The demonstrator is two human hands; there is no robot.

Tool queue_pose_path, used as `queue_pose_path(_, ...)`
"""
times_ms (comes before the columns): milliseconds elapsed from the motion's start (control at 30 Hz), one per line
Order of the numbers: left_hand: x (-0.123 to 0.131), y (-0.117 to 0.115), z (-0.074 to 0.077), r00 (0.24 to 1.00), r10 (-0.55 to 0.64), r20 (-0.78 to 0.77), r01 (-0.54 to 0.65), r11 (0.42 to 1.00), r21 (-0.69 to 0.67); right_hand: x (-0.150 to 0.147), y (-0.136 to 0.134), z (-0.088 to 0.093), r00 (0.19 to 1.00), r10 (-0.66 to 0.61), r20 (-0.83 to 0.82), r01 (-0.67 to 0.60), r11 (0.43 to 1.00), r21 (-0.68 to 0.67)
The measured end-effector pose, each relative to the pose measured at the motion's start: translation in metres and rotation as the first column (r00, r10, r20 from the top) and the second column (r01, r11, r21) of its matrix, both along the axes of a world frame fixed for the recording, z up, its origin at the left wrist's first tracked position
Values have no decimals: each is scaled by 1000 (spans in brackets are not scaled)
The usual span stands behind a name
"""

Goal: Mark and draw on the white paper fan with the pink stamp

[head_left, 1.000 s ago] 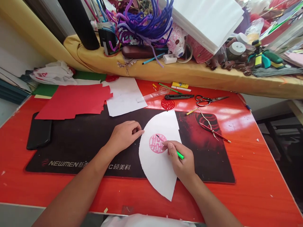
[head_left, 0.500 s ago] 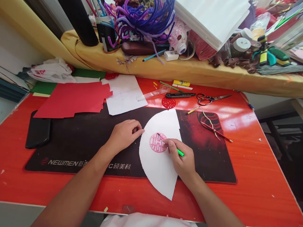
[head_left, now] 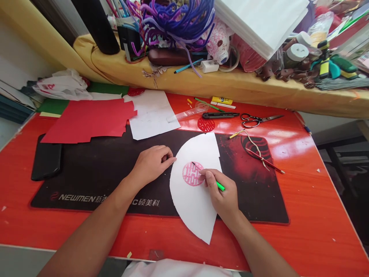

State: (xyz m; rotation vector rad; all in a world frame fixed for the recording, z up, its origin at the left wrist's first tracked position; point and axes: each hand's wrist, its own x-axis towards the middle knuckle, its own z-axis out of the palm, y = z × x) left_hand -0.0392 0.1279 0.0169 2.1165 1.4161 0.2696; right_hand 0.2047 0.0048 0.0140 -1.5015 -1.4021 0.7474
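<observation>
A fan-shaped sheet of white paper (head_left: 196, 207) lies across the dark desk mat, with a round pink lattice pattern (head_left: 190, 175) near its middle. My left hand (head_left: 154, 161) has its fingers curled, thumb and fingertip closed at the paper's curved left edge. Between the fingers of my right hand (head_left: 220, 188) is a slim pen (head_left: 220, 186) with a bright green end. Its dark, thin tip points up and left over the upper part of the pattern; whether it touches the paper I cannot tell.
Beyond the mat (head_left: 95, 169) lie a red paper-cut circle (head_left: 206, 124), a black utility knife (head_left: 220, 115), scissors (head_left: 259, 120) and a glue stick (head_left: 221, 100). Red paper (head_left: 89, 121) and a white sheet (head_left: 152, 115) are at left, near a black phone-like object (head_left: 46, 163). A crowded shelf (head_left: 173, 80) runs behind.
The view has shifted very slightly. Both hands, the pen and the paper keep practically the same places.
</observation>
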Motion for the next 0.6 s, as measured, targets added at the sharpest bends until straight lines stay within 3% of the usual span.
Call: queue_pose_path(600, 1, 0, 3, 1000, -2, 12, 2, 1000, -10, -1, 2, -1, 998, 57, 35, -59, 997, 45)
